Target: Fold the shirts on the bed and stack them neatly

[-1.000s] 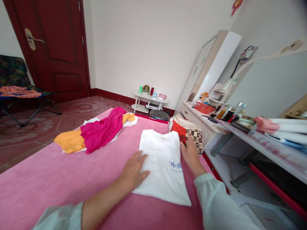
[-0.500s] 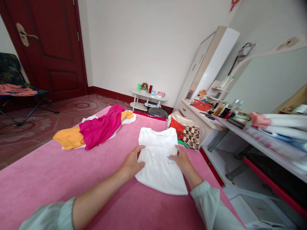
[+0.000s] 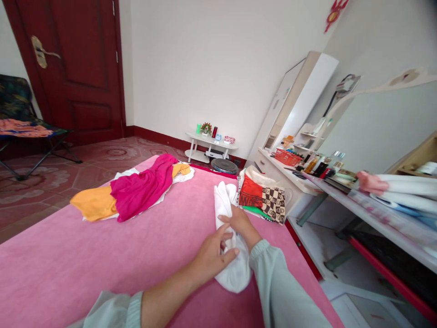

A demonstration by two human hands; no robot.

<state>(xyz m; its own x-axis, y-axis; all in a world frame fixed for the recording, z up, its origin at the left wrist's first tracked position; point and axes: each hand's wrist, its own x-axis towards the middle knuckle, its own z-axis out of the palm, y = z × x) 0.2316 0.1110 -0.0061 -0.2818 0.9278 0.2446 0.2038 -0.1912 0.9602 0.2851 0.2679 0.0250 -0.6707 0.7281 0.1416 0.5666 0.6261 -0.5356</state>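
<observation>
A white T-shirt [image 3: 241, 269] lies on the pink bed cover, folded into a narrow lengthwise strip with its printed front hidden. My right hand [image 3: 241, 224] reaches across the strip's middle, fingers closed on the cloth at its left side. Just below, my left hand [image 3: 213, 253] rests at the shirt's left edge; its thumb and fingers are apart over the fabric. The fingertips of both hands nearly meet, and part of the cloth beneath them is hidden.
Pink, yellow and white clothes [image 3: 143, 189] lie loosely heaped on the left of the bed [image 3: 102, 259]. A stack of folded clothes [image 3: 262, 196] sits close to the shirt's right. Beyond the bed's right edge stands a dressing table [image 3: 273, 164] with bottles and a red basket [image 3: 288, 157].
The T-shirt has gone from wide and flat, print showing, to a narrow folded strip. My right hand has moved left across it, and my left hand has shifted right and nearer to me.
</observation>
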